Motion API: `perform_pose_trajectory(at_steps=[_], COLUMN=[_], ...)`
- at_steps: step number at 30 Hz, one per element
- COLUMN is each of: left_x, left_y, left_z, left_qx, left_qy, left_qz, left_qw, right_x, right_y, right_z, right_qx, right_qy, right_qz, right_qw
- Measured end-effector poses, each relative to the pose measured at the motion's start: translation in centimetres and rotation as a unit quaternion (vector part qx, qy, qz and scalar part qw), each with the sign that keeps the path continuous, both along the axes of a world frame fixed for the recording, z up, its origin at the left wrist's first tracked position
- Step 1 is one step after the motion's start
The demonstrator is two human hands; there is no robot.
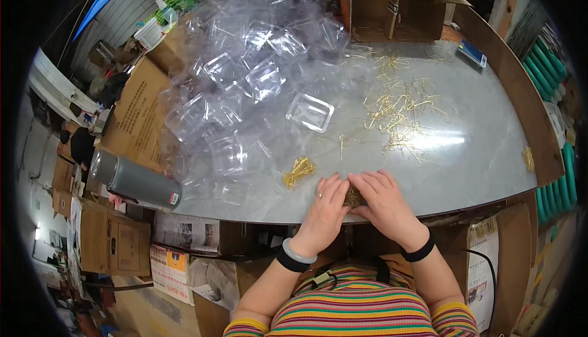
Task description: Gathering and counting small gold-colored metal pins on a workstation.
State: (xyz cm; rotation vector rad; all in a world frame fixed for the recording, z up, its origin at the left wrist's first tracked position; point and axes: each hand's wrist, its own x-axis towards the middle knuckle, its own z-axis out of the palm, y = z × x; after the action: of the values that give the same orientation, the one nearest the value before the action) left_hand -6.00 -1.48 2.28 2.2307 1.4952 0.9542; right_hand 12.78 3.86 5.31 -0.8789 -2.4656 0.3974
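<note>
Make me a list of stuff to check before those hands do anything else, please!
1. Left hand and right hand close together by the table's near edge: ok.
2. Firm grip on the small brownish thing between them: cannot tell, fingers cover much of it.
3. Gold wire bundle gathered beyond the left hand: ok.
4. Loose gold wires tidy: not ok, they lie scattered and tangled.
5. Clear plastic trays neatly stacked: not ok, they're in a jumbled heap.
6. Gray bottle away from both hands: ok.

A grey tabletop (493, 113) bears heaped clear trays (266, 79) — and scattered gold wire hooks (401, 119).
</note>
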Motion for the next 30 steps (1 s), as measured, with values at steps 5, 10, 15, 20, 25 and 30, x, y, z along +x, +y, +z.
perform_pose_trajectory(at_steps=[5, 10, 15, 20, 25, 30], left_x=[1.0, 2.5, 2.0, 1.2, 0.4, 1.3], left_y=[-0.5, -0.1, -0.5, -0.2, -0.3, -0.8], left_z=[0.4, -0.3, 0.3, 0.5, 0.4, 1.0], left_qx=[0.006, 0.043, -0.064, -0.04, -0.065, -0.015], left_qy=[0.004, 0.011, -0.102, -0.134, -0.119, -0.063], left_qz=[0.007, 0.003, 0.013, -0.009, -0.015, 0.026], left_qw=[1.0, 0.999, 0.993, 0.99, 0.991, 0.998], right_x=[0.6, -1.3, 0.2, -0.4, 0.4, 0.2], right_y=[-2.2, -3.3, -1.8, -0.7, -0.8, -1.8], right_z=[-1.3, -2.3, -1.4, -1.5, -1.2, -2.1], right_qx=[-0.133, -0.182, -0.096, -0.031, -0.01, 0.081], right_qy=[0.108, 0.226, 0.158, 0.084, 0.055, 0.025], right_qz=[-0.031, -0.025, -0.013, 0.024, -0.004, -0.025], right_qw=[0.985, 0.957, 0.983, 0.996, 0.998, 0.996])
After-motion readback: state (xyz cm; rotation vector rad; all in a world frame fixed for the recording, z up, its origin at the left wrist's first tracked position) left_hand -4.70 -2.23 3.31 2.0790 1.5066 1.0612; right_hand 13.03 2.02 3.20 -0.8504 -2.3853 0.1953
